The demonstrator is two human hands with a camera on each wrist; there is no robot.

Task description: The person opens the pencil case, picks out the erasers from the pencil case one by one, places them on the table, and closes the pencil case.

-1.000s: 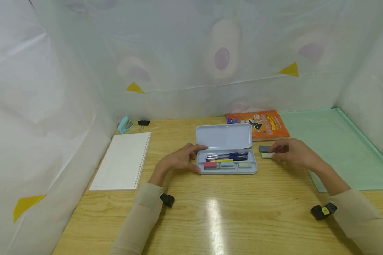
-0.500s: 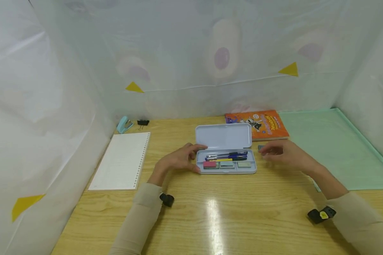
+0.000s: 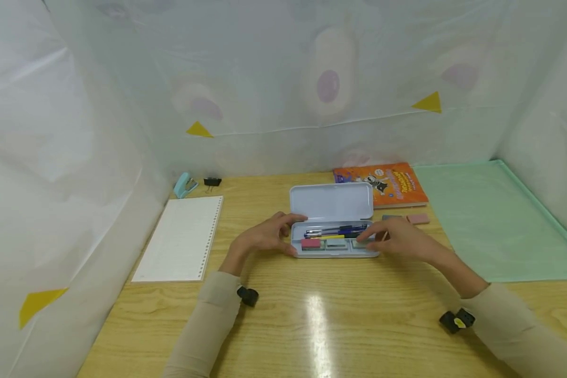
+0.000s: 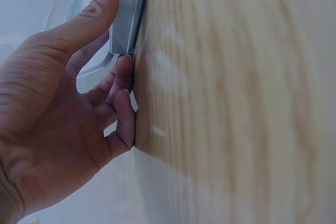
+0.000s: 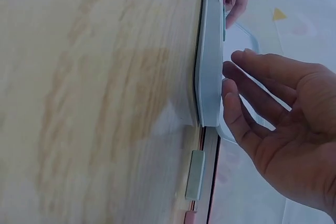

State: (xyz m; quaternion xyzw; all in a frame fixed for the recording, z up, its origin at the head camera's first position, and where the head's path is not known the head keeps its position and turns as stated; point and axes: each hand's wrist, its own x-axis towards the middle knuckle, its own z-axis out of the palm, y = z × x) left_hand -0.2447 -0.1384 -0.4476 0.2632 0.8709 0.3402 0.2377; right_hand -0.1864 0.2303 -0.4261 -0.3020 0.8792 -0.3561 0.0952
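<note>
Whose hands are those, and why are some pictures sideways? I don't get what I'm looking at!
There's no robot: these are a person's own bare hands. A camera on the head takes the wide picture; a camera on each wrist takes the sideways close-ups. On the wooden table sits an open pencil case with pens and eraser-like blocks inside. Around it are a pink block, orange book, green mat, white paper, blue stapler and black clip. The left hand holds the case's left end. The right hand reaches over its right end; I can't tell whether it pinches anything.
</note>
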